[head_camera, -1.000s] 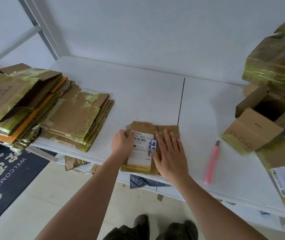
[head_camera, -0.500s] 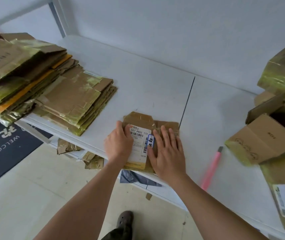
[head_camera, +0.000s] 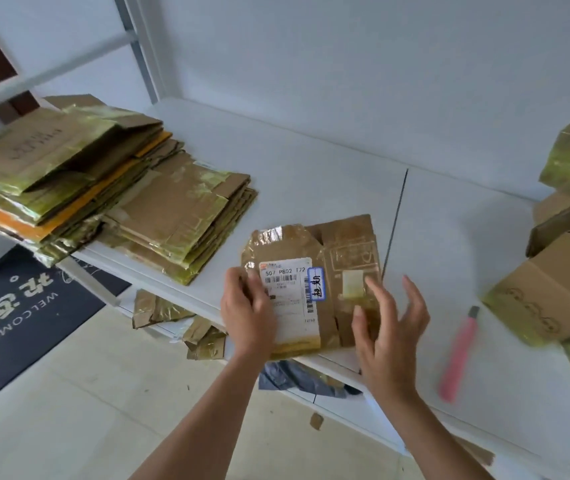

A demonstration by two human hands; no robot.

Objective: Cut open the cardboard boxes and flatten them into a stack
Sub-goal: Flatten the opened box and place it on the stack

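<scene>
1. Head view: a small flattened cardboard box [head_camera: 314, 285] is at the near edge of the white table [head_camera: 328, 174], its near end past the edge; I cannot tell whether it lies flat or is lifted off the surface
2. The left hand [head_camera: 247, 315] pinches the box's left edge, thumb on top beside the shipping label [head_camera: 290, 299]; the right hand [head_camera: 389, 336] is spread with relaxed fingers just at the box's right side, and I cannot tell if it touches the cardboard
3. Handling, as I judge it: the box looks light and thin, stiff along its panels but floppy at the creases, and the glossy packing tape on it may be slippery; a hold on both side edges, or a flat palm from above, should keep it folded while it is carried
4. It probably belongs on the smaller stack of flattened boxes [head_camera: 179, 230] to the left, which sits beside a taller stack [head_camera: 58, 174]
5. Writing: the label reads "507 P802 T72" above barcodes, with a blue-framed sticker of handwritten characters; the dark doormat [head_camera: 17, 306] on the floor reads "WELCOME"
6. A pink utility knife [head_camera: 458, 355] lies on the table to the right, near uncut boxes [head_camera: 553, 289]
</scene>
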